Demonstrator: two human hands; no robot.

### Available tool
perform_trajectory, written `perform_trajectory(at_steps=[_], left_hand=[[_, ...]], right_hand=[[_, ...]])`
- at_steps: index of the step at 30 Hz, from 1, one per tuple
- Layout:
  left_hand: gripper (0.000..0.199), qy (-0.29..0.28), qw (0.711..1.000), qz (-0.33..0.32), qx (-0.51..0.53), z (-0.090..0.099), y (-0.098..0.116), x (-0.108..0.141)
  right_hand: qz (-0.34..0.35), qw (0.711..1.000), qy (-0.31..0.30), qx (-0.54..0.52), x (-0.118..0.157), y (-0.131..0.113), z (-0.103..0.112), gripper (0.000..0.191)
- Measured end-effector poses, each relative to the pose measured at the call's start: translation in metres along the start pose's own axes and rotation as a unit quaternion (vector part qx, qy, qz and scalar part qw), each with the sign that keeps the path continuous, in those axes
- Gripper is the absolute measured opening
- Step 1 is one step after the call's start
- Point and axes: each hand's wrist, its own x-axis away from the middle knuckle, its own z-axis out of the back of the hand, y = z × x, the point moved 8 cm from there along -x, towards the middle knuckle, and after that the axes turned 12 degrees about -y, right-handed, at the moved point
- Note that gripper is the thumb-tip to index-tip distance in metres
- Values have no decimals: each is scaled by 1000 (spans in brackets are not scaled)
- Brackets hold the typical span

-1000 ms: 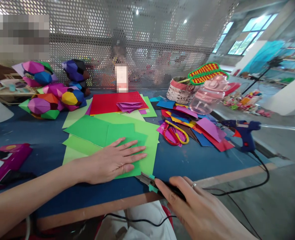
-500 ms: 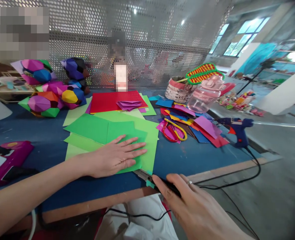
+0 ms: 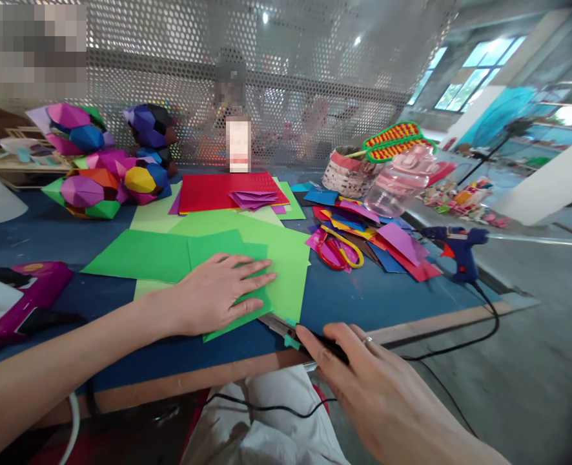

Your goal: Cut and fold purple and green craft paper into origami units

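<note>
My left hand point(image 3: 225, 290) lies flat with its fingers spread on dark green paper point(image 3: 145, 255). Under that paper is a larger light green sheet point(image 3: 286, 252), on the blue table. Scissors with black handles point(image 3: 286, 329) are gripped in my right hand point(image 3: 358, 368), near the table's front edge. Their blades point left and their tips meet the edge of the green paper beside my left fingertips. A ring shows on one right finger.
Red sheets point(image 3: 223, 192) lie behind the green ones. Red and yellow scissors point(image 3: 339, 248), paper scraps point(image 3: 397, 248), a pink bottle point(image 3: 395, 184) and a glue gun point(image 3: 463, 248) are to the right. Faceted paper balls point(image 3: 90, 194) stand at the left, behind a magenta tool point(image 3: 44, 290).
The dark green paper has turned and slid left under my left hand, which has shifted slightly left. My right hand and the scissors are a little higher in view.
</note>
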Motion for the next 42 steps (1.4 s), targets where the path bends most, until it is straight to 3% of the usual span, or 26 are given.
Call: perform_trajectory(at_steps=[11,24,30,34,39,42], left_hand=[[59,-35,998,-13,49,-10,-12,-2],[61,-41,997,-8,66,-11,-12,-2],[61,-38,997,-15,62,-11,-11,-1],[61,-44,997,-5,64,-12,-13,-1],[61,-36,997,-16,64,-11,-12,-2],[61,-36,997,-13,66,-12,-12,-2]], right_hand=[[38,999,13,0,-12,0,2,72],[38,999,19,-5,-10,-5,1,68],[39,999,-6,-19,-8,-9,-3,67],[50,998,13,-18,-12,-12,0,66],[50,998,-21,-24,-12,-14,1,62],[53,998,-8,-21,-12,-16,4,61]])
